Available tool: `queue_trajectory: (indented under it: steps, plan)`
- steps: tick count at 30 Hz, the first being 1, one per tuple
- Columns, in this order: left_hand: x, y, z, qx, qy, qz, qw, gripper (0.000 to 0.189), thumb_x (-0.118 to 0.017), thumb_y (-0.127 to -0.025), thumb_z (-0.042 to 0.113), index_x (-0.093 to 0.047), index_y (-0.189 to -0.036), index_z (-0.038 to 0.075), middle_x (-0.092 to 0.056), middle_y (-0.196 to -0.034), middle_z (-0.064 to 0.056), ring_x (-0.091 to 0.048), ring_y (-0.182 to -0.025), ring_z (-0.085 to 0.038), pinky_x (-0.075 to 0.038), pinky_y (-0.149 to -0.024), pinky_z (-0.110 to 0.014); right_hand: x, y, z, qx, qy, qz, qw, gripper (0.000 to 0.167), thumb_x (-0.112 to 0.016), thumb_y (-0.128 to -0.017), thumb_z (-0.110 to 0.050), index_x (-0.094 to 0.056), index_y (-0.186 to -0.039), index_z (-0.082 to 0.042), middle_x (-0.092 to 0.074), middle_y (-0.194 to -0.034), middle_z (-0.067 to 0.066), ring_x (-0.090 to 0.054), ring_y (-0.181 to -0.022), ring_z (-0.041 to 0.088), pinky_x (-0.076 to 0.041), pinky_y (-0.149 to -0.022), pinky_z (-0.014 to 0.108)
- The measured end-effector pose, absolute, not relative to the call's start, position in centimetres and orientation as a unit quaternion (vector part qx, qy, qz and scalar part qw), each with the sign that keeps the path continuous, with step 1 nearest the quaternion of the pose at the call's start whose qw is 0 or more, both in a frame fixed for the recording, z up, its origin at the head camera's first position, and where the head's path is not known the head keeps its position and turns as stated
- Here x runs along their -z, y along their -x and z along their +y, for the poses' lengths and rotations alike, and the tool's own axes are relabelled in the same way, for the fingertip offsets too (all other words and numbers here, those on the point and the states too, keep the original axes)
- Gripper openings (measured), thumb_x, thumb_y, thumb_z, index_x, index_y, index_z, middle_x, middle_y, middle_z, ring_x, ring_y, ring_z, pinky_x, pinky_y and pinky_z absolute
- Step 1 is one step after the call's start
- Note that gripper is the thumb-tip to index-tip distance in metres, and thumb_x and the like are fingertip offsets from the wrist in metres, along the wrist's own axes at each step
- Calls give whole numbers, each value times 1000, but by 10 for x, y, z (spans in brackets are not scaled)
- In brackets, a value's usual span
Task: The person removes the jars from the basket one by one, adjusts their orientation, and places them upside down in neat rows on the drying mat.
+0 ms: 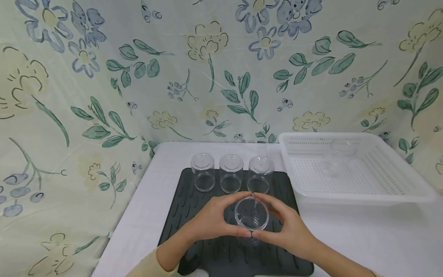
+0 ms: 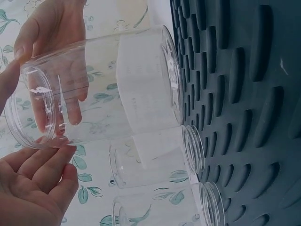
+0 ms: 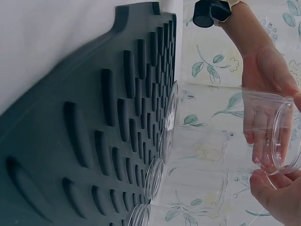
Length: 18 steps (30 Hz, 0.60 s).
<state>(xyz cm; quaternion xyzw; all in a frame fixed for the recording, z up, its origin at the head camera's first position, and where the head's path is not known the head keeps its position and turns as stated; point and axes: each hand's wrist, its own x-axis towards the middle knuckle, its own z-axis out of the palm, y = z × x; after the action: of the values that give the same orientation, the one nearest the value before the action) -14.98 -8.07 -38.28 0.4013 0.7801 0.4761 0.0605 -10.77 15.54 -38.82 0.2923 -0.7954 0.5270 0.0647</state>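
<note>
Left grip (image 1: 217,217) and right grip (image 1: 290,227) round a clear, thick-rimmed cup (image 1: 252,214)

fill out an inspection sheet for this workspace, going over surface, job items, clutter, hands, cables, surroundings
surface: white-covered table with a black ribbed mat
job items: held clear jar, open end up, contact with the mat unclear; three clear jars upside down in a row near the mat's far edge
clutter: white basket right of the mat, a faint clear vessel inside
hands: left hand and right hand curve around the held jar near its rim
cables: nothing seen
surroundings: floral cloth behind
</note>
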Motion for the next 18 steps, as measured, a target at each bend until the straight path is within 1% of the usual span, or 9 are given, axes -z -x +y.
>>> queue_trajectory:
  steps: [3,7,9,12,14,16,18]
  plan:
    - [383,150,-80,-482,-399,778,59,80,-84,-78,29,-44,-147,27,-46,-147,8,-43,-133,-12,-40,-106,-40,389,108,156,-523,-292,-799,59,76,-83,-80,-16,-44,-145,-18,-48,-144,2,-48,-128,12,-44,-100,25]
    - [384,151,-81,-495,-396,772,51,77,-85,-77,28,-48,-145,21,-52,-142,8,-50,-128,-12,-43,-103,-40,391,112,158,-513,-292,-806,43,84,-85,-77,-20,-39,-148,-15,-45,-147,5,-46,-130,18,-44,-100,27]
    - [383,151,-82,-502,-393,769,45,76,-85,-77,27,-49,-143,20,-56,-138,7,-53,-124,-13,-45,-101,-40,394,115,159,-507,-284,-813,31,90,-87,-75,-24,-37,-149,-13,-42,-148,7,-44,-132,22,-45,-101,33]
    - [381,151,-85,-510,-383,769,41,75,-86,-76,27,-50,-142,24,-59,-134,7,-55,-122,-15,-45,-100,-42,403,121,160,-496,-262,-828,8,95,-88,-73,-31,-35,-149,-11,-43,-148,10,-45,-131,31,-44,-101,45]
    - [378,150,-86,-512,-373,773,39,75,-86,-75,28,-50,-141,28,-58,-133,11,-54,-123,-15,-44,-101,-45,412,125,161,-494,-251,-832,-11,96,-88,-72,-32,-35,-149,-11,-45,-146,11,-45,-130,35,-42,-100,53]
    - [374,149,-88,-511,-365,777,38,76,-87,-75,29,-50,-141,30,-56,-135,14,-52,-126,-14,-42,-102,-49,421,128,162,-495,-250,-832,-28,97,-88,-72,-30,-34,-150,-10,-45,-145,12,-45,-129,38,-41,-100,55]
    - [372,149,-89,-507,-362,782,34,75,-86,-75,30,-50,-141,31,-54,-137,16,-50,-127,-12,-42,-103,-49,429,130,162,-497,-256,-828,-40,98,-89,-72,-28,-33,-150,-9,-45,-146,12,-44,-131,39,-41,-102,53]
